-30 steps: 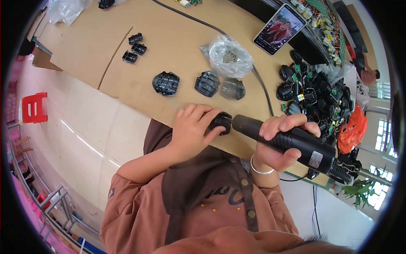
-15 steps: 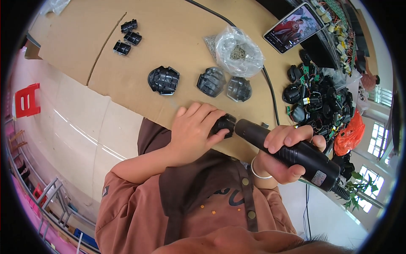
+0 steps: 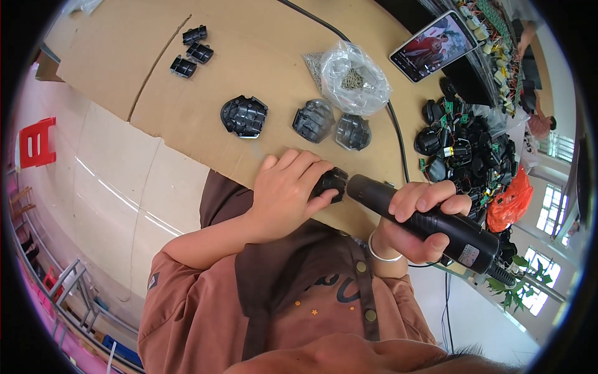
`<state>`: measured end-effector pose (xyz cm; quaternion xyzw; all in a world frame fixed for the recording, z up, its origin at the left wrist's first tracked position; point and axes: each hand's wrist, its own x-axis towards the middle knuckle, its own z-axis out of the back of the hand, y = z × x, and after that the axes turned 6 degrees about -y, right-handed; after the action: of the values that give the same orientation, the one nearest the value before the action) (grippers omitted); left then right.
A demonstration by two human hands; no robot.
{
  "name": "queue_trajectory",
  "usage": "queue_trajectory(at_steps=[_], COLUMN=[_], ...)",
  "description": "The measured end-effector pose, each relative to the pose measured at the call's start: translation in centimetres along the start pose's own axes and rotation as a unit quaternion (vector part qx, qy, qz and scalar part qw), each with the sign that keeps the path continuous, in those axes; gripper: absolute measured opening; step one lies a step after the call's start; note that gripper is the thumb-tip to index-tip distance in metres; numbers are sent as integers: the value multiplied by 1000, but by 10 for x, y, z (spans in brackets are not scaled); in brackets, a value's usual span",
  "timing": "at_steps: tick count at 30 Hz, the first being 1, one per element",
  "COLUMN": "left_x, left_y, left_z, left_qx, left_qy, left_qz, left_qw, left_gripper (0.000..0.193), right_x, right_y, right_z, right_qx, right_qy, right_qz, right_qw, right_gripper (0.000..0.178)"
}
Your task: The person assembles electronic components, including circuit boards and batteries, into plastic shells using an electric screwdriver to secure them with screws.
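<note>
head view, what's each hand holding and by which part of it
Right hand: a black handheld tool, gripped around its middle. Left hand: a small black part, held by its left side.

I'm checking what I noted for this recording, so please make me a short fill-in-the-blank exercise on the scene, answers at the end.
1. The right hand grips a power tool coloured ____.
2. The part by its tip is held in the ____ hand.
3. Toward the upper left, ____ small parts lie grouped on the cardboard.

Missing words: black; left; three.
</note>
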<state>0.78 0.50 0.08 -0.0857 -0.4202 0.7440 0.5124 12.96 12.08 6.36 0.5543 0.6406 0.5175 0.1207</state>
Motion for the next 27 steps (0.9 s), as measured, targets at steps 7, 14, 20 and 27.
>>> queue_trajectory(at_steps=[7,14,20,27], left_x=[0,0,1,-1], left_y=[1,3,2,1], left_z=[-2,-4,-4,-2], left_qx=[0,-2,-4,5], left_qy=[0,-12,-17,-36], left_qz=[-2,4,1,-6], left_qw=[1000,1000,1000,999], left_gripper=[36,36,37,35], right_x=[-1,1,7,4], right_y=[8,1,-7,-4], right_z=[-16,-8,-12,-17], right_qx=[-29,-10,-36,-29], right_qy=[-53,-1,15,37], right_qz=[-36,-62,-17,-52], right_qw=[998,998,999,998], right_gripper=[47,46,36,36])
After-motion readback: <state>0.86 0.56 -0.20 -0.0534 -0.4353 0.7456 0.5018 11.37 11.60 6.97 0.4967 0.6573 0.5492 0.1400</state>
